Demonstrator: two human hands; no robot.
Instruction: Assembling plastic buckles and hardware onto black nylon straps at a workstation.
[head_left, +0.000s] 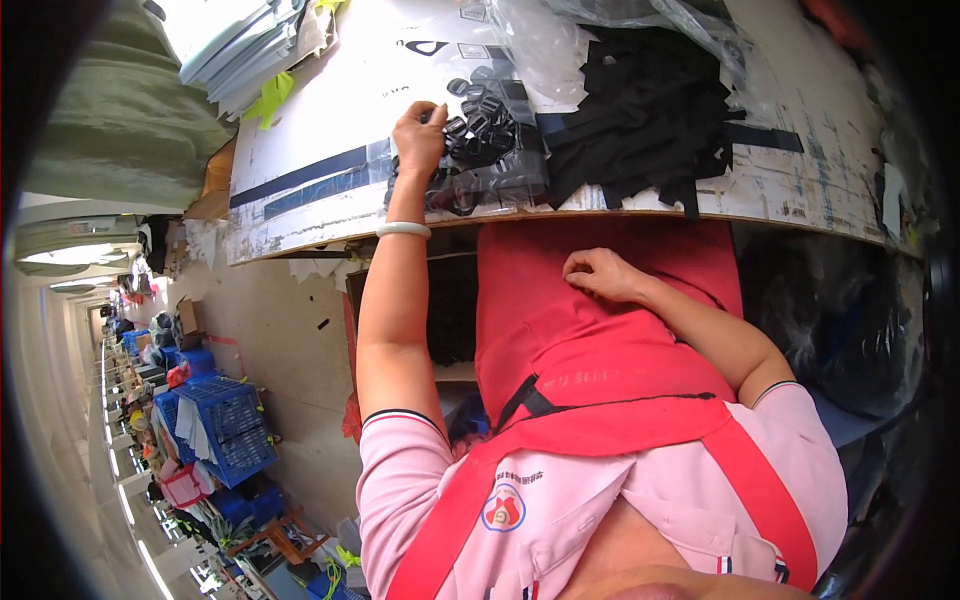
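Note:
My left hand (418,140), with a pale bangle (403,230) on its wrist, is over the table at the left edge of a pile of black plastic buckles (482,128). Its fingers are pinched together; a small dark bit shows between them, too small to name. The buckles lie heaped on a clear plastic bag (522,178) near the table's front edge. Low over my lap, my right hand (605,275) rests against the red apron (610,345) with its fingers curled in. What those fingers hold, if anything, is hidden.
Right of the buckles lies a heap of black fabric strips (640,120), with clear plastic film (545,45) behind. Stacked pale sheets (245,50) and a neon-yellow scrap (268,100) are at the table's far left. Blue crates (225,430) stand on the floor to the left.

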